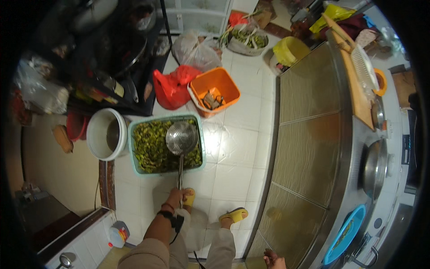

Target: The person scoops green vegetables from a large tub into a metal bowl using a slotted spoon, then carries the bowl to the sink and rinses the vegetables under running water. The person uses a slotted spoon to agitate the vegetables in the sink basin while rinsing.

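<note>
My left hand [177,198] grips the long metal handle of a perforated skimmer ladle [182,137]. The bowl of the skimmer is over a pale green plastic basin [131,148] on the floor, and I cannot tell whether it touches what lies below. Chopped green vegetables [151,146] fill the basin. At the lower edge of the picture, my right hand [273,259] is partly cut off beside the cabinet front [299,215]. Its fingers look curled, and no held object shows.
A white bucket [122,134] with dark liquid stands left of the basin. Behind are an orange bin [231,90], a red plastic bag [169,90] and a bag of greens [248,40]. On the right counter sit a metal pot [374,169] and a blue basin [354,225].
</note>
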Demonstrator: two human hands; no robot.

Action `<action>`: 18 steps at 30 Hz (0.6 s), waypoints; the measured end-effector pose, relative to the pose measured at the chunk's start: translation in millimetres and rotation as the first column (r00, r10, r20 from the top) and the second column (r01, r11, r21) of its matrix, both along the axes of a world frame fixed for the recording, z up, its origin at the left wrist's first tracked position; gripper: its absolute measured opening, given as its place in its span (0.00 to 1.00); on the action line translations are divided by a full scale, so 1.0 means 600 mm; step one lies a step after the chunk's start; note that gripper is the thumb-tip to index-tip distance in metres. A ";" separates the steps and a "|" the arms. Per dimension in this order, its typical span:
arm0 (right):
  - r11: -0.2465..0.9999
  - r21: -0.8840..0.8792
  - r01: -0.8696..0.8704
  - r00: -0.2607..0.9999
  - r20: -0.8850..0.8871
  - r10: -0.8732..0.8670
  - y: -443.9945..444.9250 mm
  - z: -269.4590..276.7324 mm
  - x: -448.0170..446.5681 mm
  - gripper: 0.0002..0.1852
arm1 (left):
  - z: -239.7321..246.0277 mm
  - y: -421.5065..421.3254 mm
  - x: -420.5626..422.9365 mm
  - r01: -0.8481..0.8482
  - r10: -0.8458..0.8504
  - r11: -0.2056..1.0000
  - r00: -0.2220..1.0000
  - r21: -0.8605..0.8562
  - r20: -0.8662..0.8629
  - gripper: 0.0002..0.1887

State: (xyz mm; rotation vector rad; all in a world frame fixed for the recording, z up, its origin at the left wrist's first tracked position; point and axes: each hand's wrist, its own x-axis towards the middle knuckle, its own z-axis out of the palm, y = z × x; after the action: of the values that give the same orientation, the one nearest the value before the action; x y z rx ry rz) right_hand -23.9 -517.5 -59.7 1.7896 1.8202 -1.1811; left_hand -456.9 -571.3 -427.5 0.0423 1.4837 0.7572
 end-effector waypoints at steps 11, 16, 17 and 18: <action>0.965 0.252 0.073 0.988 -0.151 -0.036 0.104 0.179 0.022 0.17 | 0.488 -0.018 0.020 0.288 -0.266 0.957 0.813 -0.038 -0.518 0.04; 0.905 0.334 0.265 0.912 -0.391 -0.122 0.101 0.279 0.114 0.20 | 0.720 0.151 0.216 0.569 -0.459 0.812 0.759 0.127 -0.462 0.09; 0.882 0.337 0.328 0.871 -0.469 -0.145 0.093 0.295 0.136 0.21 | 0.760 0.179 0.272 0.622 -0.497 0.743 0.759 0.247 -0.420 0.10; 0.859 0.342 0.382 0.825 -0.544 -0.150 0.085 0.312 0.160 0.22 | 0.798 0.205 0.332 0.653 -0.534 0.674 0.754 0.347 -0.383 0.09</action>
State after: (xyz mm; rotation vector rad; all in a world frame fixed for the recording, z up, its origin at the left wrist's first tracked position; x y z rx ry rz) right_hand 72.2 -466.5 127.3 2.2066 2.3325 -1.5619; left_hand -257.6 -448.5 51.2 0.9932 1.3636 0.5450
